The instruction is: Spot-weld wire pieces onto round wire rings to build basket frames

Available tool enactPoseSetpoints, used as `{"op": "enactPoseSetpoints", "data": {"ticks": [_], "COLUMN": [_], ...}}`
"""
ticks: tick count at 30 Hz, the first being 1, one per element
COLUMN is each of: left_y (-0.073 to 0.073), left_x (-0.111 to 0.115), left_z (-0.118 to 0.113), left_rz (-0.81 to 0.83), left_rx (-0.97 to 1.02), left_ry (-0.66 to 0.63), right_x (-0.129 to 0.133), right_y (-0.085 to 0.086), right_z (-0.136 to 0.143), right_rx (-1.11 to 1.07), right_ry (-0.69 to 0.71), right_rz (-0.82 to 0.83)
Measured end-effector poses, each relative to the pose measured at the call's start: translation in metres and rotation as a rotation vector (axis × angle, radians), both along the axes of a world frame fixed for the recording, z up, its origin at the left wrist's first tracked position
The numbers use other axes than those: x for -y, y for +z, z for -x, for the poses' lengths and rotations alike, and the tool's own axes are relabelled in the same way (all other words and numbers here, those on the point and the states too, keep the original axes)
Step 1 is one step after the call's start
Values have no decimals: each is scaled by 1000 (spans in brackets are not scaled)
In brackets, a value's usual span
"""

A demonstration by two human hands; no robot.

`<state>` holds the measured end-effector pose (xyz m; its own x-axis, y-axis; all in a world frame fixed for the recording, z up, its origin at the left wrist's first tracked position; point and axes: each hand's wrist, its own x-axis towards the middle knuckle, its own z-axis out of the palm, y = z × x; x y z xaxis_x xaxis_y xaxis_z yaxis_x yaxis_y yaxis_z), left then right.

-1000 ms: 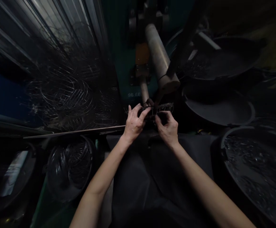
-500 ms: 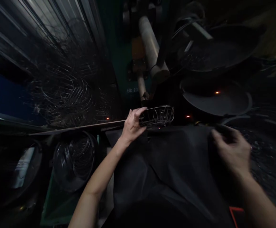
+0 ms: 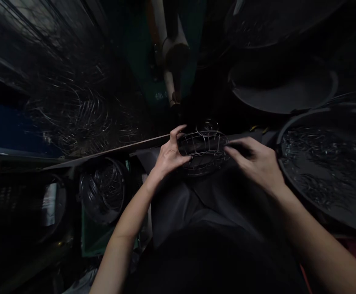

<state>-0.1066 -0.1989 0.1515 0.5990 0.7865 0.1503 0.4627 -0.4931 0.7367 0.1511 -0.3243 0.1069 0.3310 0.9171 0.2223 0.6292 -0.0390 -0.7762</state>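
A round wire basket [image 3: 206, 152], open-work with thin uprights between rings, hangs tilted above the dark apron [image 3: 178, 200]. My left hand [image 3: 169, 154] grips its left end, thumb on the near side and fingers at the far rim. At the basket's right end is my right hand [image 3: 259, 161], its thumb and forefinger drawn together by the wire. Whatever lies between those fingertips is too small and dim to make out. Just behind the basket, small wire loops [image 3: 207, 125] show beneath the machine's rod [image 3: 170, 87].
A large pan [image 3: 288, 188] with many small wire pieces stands to the right, another pan [image 3: 283, 96] behind it. At left are a black bucket [image 3: 84, 196] of wire rings, a green crate [image 3: 89, 241] and a heap of wire [image 3: 86, 110]. The green machine [image 3: 193, 61] rises ahead.
My right hand has moved left from beside the right-hand pan to the basket's right end. The basket, still in my left hand, has come nearer and tipped. The view has shifted.
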Motion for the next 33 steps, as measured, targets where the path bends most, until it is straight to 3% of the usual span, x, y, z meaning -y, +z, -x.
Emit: {"op": "enactPoseSetpoints", "data": {"ticks": [4, 7, 15, 33], "left_y": [0, -4, -7, -3], "left_x": [3, 6, 10, 16], "left_z": [-3, -5, -10, -10], "left_rz": [9, 11, 4, -63], "left_rx": [-1, 26, 39, 22], "left_ry": [18, 21, 51, 9], "right_x": [-57, -70, -61, -52], "right_y": [37, 51, 38, 48], "right_z": [44, 51, 55, 61], "right_rx": [104, 95, 190, 219], "right_ry": [172, 258, 235, 179], "right_rz": [97, 171, 123, 104]}}
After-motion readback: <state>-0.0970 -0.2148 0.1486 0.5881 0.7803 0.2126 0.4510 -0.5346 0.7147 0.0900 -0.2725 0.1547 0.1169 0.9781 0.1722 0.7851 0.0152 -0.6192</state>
